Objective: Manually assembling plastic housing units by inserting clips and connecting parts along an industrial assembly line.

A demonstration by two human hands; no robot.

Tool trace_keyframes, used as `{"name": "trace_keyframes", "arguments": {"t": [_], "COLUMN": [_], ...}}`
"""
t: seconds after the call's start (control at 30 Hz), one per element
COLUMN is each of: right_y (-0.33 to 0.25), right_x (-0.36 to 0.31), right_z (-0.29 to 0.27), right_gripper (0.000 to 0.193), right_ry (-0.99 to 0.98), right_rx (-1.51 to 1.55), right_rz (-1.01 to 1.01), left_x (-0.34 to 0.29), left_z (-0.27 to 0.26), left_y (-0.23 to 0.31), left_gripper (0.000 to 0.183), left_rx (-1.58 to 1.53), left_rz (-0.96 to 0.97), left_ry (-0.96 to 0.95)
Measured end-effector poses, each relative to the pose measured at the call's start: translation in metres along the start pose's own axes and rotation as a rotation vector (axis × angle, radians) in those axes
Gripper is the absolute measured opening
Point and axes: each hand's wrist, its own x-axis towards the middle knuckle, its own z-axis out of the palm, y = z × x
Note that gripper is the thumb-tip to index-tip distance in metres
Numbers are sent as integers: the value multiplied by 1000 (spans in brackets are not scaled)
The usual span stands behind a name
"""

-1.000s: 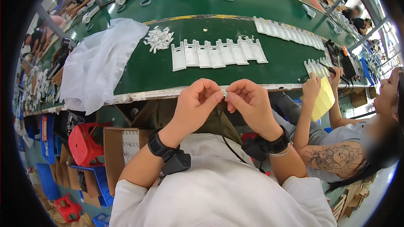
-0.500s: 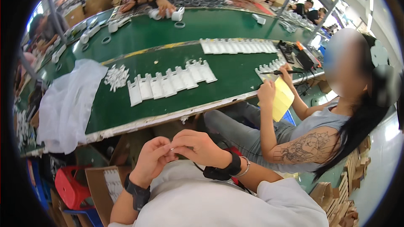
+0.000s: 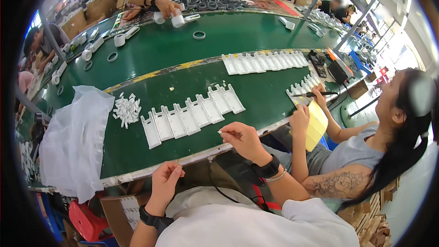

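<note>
My right hand (image 3: 247,142) reaches over the table's front edge, its thumb and fingertips closed on a small white piece (image 3: 220,131). Lower and to the left, my left hand (image 3: 164,182) hangs in front of the edge with curled fingers; whatever is in them, if anything, is hidden. Just beyond my right hand, a slanting row of flat white plastic housings (image 3: 177,124) lies on the green table (image 3: 201,148). Left of that row sits a pile of small white pieces (image 3: 126,110).
A crumpled translucent plastic bag (image 3: 68,142) drapes over the table's left front edge. More white housings (image 3: 263,62) lie farther back. At right, a co-worker holds a soldering iron (image 3: 315,94) and yellow sheet (image 3: 316,126). A red stool (image 3: 87,219) stands below left.
My hands have come apart. The right one has moved forward and right toward the housings with the small white piece; the left has dropped slightly. The view has shifted a little.
</note>
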Motion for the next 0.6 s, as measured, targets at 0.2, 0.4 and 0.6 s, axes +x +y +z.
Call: {"name": "trace_keyframes", "arguments": {"t": [0.2, 0.4, 0.6], "right_y": [3, 11, 14], "right_x": [30, 53, 63], "right_z": [6, 1, -16], "right_gripper": [9, 10, 9], "right_ry": [34, 67, 171], "right_rx": [-151, -250, -462], "right_rz": [-32, -188, -167], "left_x": [33, 61, 75], "left_z": [-2, 14, 17], "left_y": [17, 27, 5], "left_gripper": [10, 33, 39], "left_rx": [534, 1125, 1259], "left_rz": [386, 813, 749], "left_ry": [34, -50, -89]}}
